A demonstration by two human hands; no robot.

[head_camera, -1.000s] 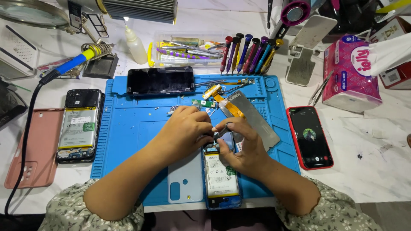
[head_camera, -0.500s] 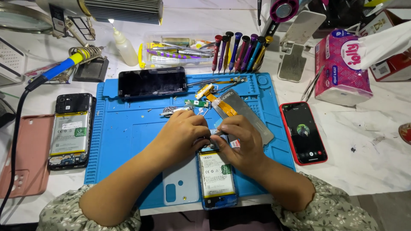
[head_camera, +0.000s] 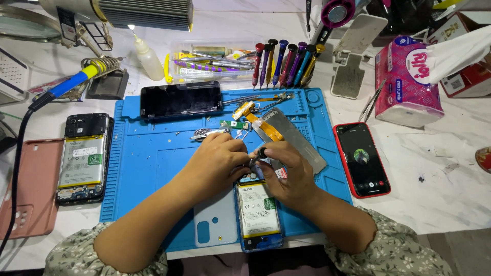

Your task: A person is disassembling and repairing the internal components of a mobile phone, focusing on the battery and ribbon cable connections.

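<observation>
An opened blue phone [head_camera: 259,214] with its white battery showing lies on the blue work mat [head_camera: 153,163] near the front edge. My left hand [head_camera: 217,161] rests on the phone's top end, fingers curled over it. My right hand [head_camera: 286,174] grips a small screwdriver [head_camera: 260,153], its black cap up, tip down at the phone's upper part. A pale blue back cover [head_camera: 215,225] lies beside the phone on the left. A grey metal plate [head_camera: 294,138] with an orange flex cable lies just beyond my right hand.
A black phone screen [head_camera: 180,98] lies at the mat's far edge. Another opened phone [head_camera: 83,158] and a pink case [head_camera: 23,189] sit left. A red-cased phone [head_camera: 362,158], pink tissue box [head_camera: 406,82], screwdriver rack [head_camera: 286,64], soldering iron [head_camera: 66,87] and small loose parts [head_camera: 230,125] surround the mat.
Both hands stay together over the top of the opened phone. The view has shifted slightly; nothing was picked up or set down.
</observation>
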